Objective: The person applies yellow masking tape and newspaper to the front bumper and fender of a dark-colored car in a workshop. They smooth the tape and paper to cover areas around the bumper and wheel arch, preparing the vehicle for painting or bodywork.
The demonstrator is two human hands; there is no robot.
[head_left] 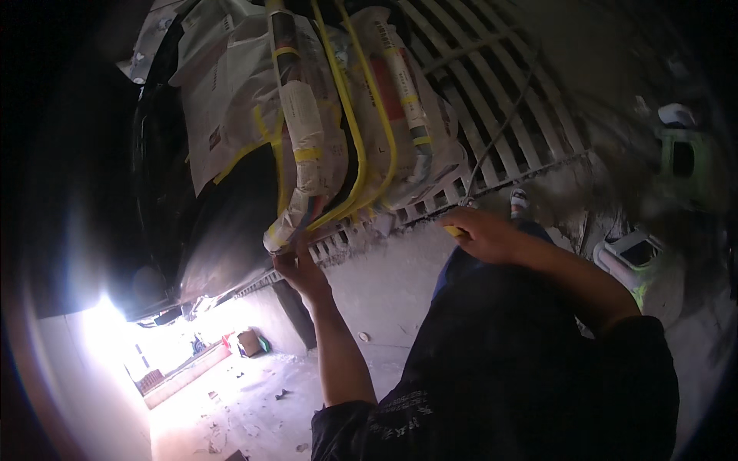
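My left hand (301, 272) is closed at the lower end of a long strip wrapped in pale masking paper (305, 115), banded with yellow tape. Its fingertips are partly lost against the wrapping. Beside that strip, curved yellow edging (355, 138) borders more masking paper (227, 84) on a dark, glossy panel (242, 207). My right hand (486, 235) is closed in front of my thigh, to the right of the panel. A small yellow thing (455, 230) shows in its fingers, too little of it to name.
Behind the masked panel lies a slatted grating (492, 100), with a thin cord (503, 131) across it. Stools with pale and green parts (630, 252) stand at the right. A cardboard box (248, 343) sits on the floor at lower left, near strong light.
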